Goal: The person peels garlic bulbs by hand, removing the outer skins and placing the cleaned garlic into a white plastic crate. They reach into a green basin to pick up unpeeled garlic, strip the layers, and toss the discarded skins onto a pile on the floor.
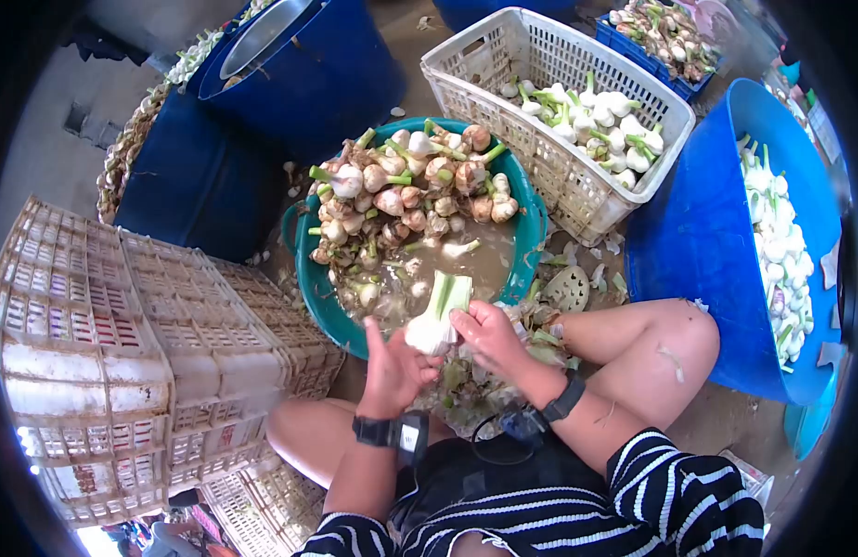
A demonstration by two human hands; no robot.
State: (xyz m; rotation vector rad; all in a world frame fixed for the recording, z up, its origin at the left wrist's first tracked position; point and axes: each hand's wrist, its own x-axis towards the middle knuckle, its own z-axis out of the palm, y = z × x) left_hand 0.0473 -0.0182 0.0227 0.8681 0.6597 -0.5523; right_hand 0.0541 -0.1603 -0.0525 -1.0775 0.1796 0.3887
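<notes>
The left hand (396, 369) lies open, contact unclear, beside a garlic bulb (432, 331) above the near rim of the tub (331, 320), likely light, firm, slippery, best gripped at its neck, near where the right hand (494, 341) pinches it.

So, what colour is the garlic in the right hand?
White at the bulb, pale green along the stalk; the head view shows it best.

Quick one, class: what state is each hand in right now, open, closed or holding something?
Left hand: open, thumb spread, close beside the garlic bulb; contact cannot be told.
Right hand: closed, holding the garlic bulb, thumb against it.
</notes>
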